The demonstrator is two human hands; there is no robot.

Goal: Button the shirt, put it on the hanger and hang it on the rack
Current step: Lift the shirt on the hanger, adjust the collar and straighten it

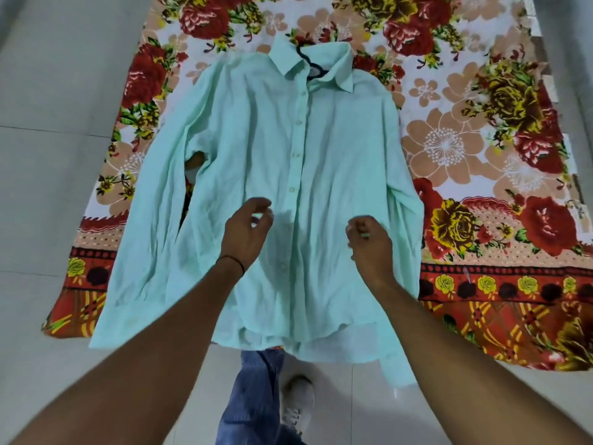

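Looking down at one mint-green shirt point(337, 149), lying face up and spread flat on one floral blanket point(481, 162) over a pale tiled floor point(57, 155). Counting four buttons point(299, 123) plainly along the closed placket above the hands, plus a fifth showing faintly lower down. Counting also one hanger point(309, 64), two sleeves, two hands, one jeans leg point(256, 380) and one white shoe point(296, 403).

Hovering the left hand point(247, 229) over the shirt front just left of the placket, fingers loosely curled toward the thumb and gripping nothing, with one dark thread band point(231, 263) circling the wrist. Holding the right hand point(369, 239) just right of the placket with fingers curled tight. Catching a sliver of pale green among them, yet not managing to tell whether pinching cloth or not, with blur smearing both hands.

Seeing only the black hook and neck of the hanger poking from the collar, with everything else hiding inside the shirt. Losing the far and right-hand edges of the blanket to the frame.

Noting the hem and right cuff spilling past the near blanket edge onto the floor, close to the shoe, and the left cuff reaching that same edge. Finding wide floor lying open left of the blanket, and floral cloth lying uncovered beyond the collar and right of the shirt.
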